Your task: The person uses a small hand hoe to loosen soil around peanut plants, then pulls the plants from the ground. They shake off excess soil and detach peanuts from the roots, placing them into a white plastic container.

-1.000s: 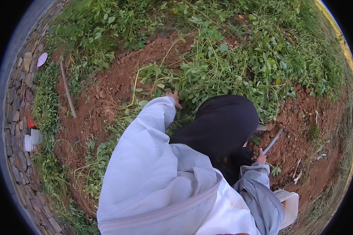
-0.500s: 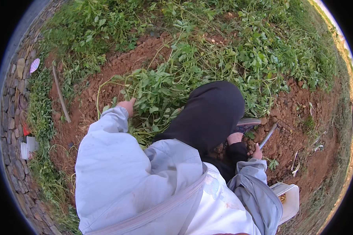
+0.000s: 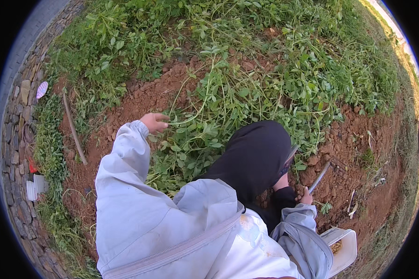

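Observation:
My left hand reaches out from a pale grey sleeve and is closed around thin green stems of the low leafy plants growing in red soil. A long stem runs right from its fingers. My right hand, low at the right beside my dark-clothed knee, grips the grey metal handle of a small digging tool. The tool's head rests in the bare red earth.
A white plastic tub sits by my right side. A thin stick lies on the soil at left. A stone wall borders the left edge, with a pink-white scrap and white litter near it.
My left hand has moved left across the plants, drawing stems with it toward the bare soil. The right hand stays by the tool handle.

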`<state>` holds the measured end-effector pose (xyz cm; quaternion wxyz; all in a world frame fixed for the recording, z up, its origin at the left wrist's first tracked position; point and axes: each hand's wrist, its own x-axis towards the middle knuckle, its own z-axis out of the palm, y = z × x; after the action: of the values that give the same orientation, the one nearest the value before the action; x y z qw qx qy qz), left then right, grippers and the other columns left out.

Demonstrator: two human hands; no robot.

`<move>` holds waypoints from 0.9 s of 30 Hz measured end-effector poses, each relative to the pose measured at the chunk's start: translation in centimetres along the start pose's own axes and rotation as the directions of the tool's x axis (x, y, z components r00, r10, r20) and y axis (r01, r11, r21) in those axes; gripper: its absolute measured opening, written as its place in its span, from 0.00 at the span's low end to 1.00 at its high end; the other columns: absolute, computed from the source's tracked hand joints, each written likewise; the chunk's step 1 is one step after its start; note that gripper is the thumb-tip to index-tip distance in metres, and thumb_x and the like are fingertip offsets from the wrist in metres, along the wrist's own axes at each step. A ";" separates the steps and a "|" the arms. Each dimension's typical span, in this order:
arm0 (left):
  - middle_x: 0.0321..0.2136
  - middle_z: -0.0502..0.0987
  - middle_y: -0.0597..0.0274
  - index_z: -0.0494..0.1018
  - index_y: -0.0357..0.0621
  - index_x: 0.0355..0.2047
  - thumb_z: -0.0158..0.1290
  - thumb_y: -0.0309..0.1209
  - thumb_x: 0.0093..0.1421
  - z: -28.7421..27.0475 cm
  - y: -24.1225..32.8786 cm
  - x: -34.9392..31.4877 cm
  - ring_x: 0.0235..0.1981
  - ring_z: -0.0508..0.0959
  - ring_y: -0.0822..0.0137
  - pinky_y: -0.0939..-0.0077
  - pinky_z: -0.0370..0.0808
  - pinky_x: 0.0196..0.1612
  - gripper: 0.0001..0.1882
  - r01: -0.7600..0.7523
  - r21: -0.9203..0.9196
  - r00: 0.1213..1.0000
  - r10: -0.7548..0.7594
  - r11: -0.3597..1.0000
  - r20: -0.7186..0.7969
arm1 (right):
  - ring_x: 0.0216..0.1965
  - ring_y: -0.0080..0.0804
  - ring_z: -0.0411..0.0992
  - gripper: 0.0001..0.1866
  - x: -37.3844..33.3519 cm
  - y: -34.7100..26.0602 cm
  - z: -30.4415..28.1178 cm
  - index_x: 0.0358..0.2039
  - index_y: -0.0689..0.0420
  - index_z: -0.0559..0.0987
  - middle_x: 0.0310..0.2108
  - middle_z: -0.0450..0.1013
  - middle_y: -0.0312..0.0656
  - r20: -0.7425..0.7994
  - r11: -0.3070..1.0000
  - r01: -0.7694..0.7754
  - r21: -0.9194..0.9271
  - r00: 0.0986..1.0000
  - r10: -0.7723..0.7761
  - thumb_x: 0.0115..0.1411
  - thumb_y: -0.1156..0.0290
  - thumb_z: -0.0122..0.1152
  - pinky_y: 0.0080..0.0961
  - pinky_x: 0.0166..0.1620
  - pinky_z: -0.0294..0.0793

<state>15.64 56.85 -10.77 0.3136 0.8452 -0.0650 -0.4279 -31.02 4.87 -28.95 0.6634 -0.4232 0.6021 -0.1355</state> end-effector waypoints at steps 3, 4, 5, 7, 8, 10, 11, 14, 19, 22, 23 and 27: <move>0.56 0.64 0.52 0.53 0.53 0.62 0.45 0.31 0.58 -4.9 5.0 5.9 0.54 0.68 0.54 0.55 0.64 0.54 0.31 0.395 0.666 0.763 0.178 0.633 -0.621 | 0.10 0.24 0.58 0.12 0.5 0.3 0.0 0.24 0.51 0.66 0.13 0.57 0.32 -0.013 1.000 0.005 -0.011 1.000 -0.005 0.61 0.60 0.51 0.26 0.12 0.61; 0.59 0.59 0.52 0.49 0.54 0.63 0.44 0.30 0.58 -5.1 4.9 8.2 0.58 0.61 0.54 0.53 0.59 0.57 0.32 0.437 0.743 0.749 0.251 0.507 -0.613 | 0.10 0.24 0.57 0.12 0.3 0.2 0.6 0.25 0.51 0.66 0.13 0.57 0.31 -0.016 1.000 -0.011 -0.010 1.000 0.011 0.61 0.60 0.51 0.26 0.12 0.61; 0.62 0.54 0.52 0.45 0.55 0.64 0.42 0.28 0.58 -5.0 4.6 11.3 0.63 0.54 0.55 0.51 0.54 0.60 0.34 0.473 0.798 0.739 0.326 0.373 -0.590 | 0.09 0.24 0.57 0.11 0.0 -0.2 1.1 0.26 0.51 0.66 0.13 0.57 0.31 -0.023 1.000 -0.024 -0.009 0.999 0.023 0.61 0.60 0.51 0.25 0.12 0.61; 0.65 0.45 0.51 0.40 0.56 0.65 0.40 0.25 0.57 -3.7 5.6 17.8 0.66 0.43 0.54 0.46 0.41 0.63 0.37 0.340 0.917 0.807 0.435 0.211 -0.399 | 0.09 0.24 0.57 0.11 -0.6 -0.8 1.6 0.27 0.51 0.67 0.12 0.56 0.31 -0.048 0.999 -0.032 -0.040 0.998 0.030 0.61 0.59 0.50 0.25 0.12 0.61; 0.65 0.43 0.52 0.39 0.56 0.66 0.40 0.22 0.56 -2.2 8.5 19.6 0.67 0.41 0.54 0.46 0.37 0.64 0.38 0.218 0.954 0.840 0.458 0.205 -0.291 | 0.09 0.24 0.57 0.11 -0.7 -1.0 1.6 0.27 0.51 0.67 0.12 0.57 0.31 -0.074 0.998 -0.038 -0.051 0.997 0.035 0.61 0.60 0.50 0.25 0.12 0.61; 0.66 0.40 0.53 0.39 0.53 0.66 0.42 0.25 0.55 0.5 11.7 24.7 0.67 0.38 0.56 0.48 0.36 0.64 0.39 0.115 0.993 0.823 0.558 0.015 -0.104 | 0.09 0.25 0.58 0.11 -1.3 -1.5 2.3 0.27 0.51 0.66 0.12 0.58 0.32 -0.091 0.995 -0.039 -0.097 0.995 0.030 0.61 0.60 0.51 0.26 0.12 0.61; 0.66 0.39 0.53 0.40 0.52 0.66 0.42 0.25 0.56 1.6 15.1 25.4 0.67 0.38 0.56 0.48 0.35 0.64 0.38 -0.002 1.000 0.845 0.535 -0.008 0.006 | 0.09 0.25 0.58 0.11 -1.5 -1.8 2.7 0.27 0.52 0.66 0.12 0.58 0.32 -0.092 0.992 -0.029 -0.125 0.996 0.018 0.61 0.61 0.51 0.27 0.11 0.62; 0.66 0.41 0.53 0.42 0.51 0.65 0.43 0.26 0.55 4.2 19.6 30.7 0.67 0.38 0.58 0.52 0.36 0.65 0.38 -0.328 0.935 0.699 0.632 -0.133 0.335 | 0.08 0.27 0.58 0.11 -0.7 -0.8 3.0 0.26 0.54 0.65 0.12 0.59 0.35 -0.172 0.992 -0.028 -0.120 0.985 0.007 0.60 0.63 0.52 0.28 0.10 0.61; 0.55 0.62 0.52 0.57 0.48 0.59 0.51 0.33 0.50 6.9 22.3 36.6 0.58 0.61 0.57 0.60 0.56 0.58 0.34 -0.579 0.811 0.661 0.532 -0.088 0.530 | 0.08 0.27 0.58 0.12 -0.5 -1.0 5.1 0.24 0.55 0.65 0.12 0.59 0.35 -0.127 0.999 0.024 -0.026 0.992 -0.027 0.60 0.64 0.51 0.28 0.09 0.59; 0.41 0.73 0.53 0.69 0.45 0.47 0.53 0.36 0.47 7.5 22.1 38.1 0.44 0.73 0.55 0.61 0.68 0.47 0.24 -0.578 0.815 0.708 0.469 -0.046 0.528 | 0.08 0.28 0.58 0.14 -0.1 -0.6 4.7 0.21 0.54 0.64 0.11 0.57 0.34 -0.098 0.999 0.024 0.033 0.995 -0.021 0.61 0.62 0.50 0.27 0.11 0.60; 0.35 0.76 0.54 0.73 0.44 0.42 0.54 0.37 0.47 7.3 21.9 37.6 0.39 0.76 0.54 0.61 0.71 0.42 0.21 -0.570 0.819 0.714 0.453 -0.066 0.534 | 0.09 0.28 0.58 0.15 -0.4 -0.5 4.4 0.21 0.54 0.64 0.11 0.57 0.34 -0.051 0.998 0.023 0.065 0.999 -0.020 0.61 0.61 0.50 0.27 0.11 0.60; 0.30 0.76 0.54 0.74 0.45 0.36 0.52 0.36 0.47 2.2 24.9 32.9 0.36 0.76 0.52 0.59 0.73 0.40 0.16 -0.490 0.855 0.702 0.657 0.167 0.274 | 0.09 0.27 0.59 0.16 -0.5 -0.6 5.1 0.21 0.54 0.64 0.12 0.58 0.34 -0.090 0.998 0.017 0.056 0.996 -0.012 0.60 0.59 0.51 0.27 0.12 0.62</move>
<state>38.43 23.61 -19.62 -0.0372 0.8158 -0.5675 -0.1051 -26.32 6.86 -28.55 0.6463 -0.4023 0.6240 -0.1762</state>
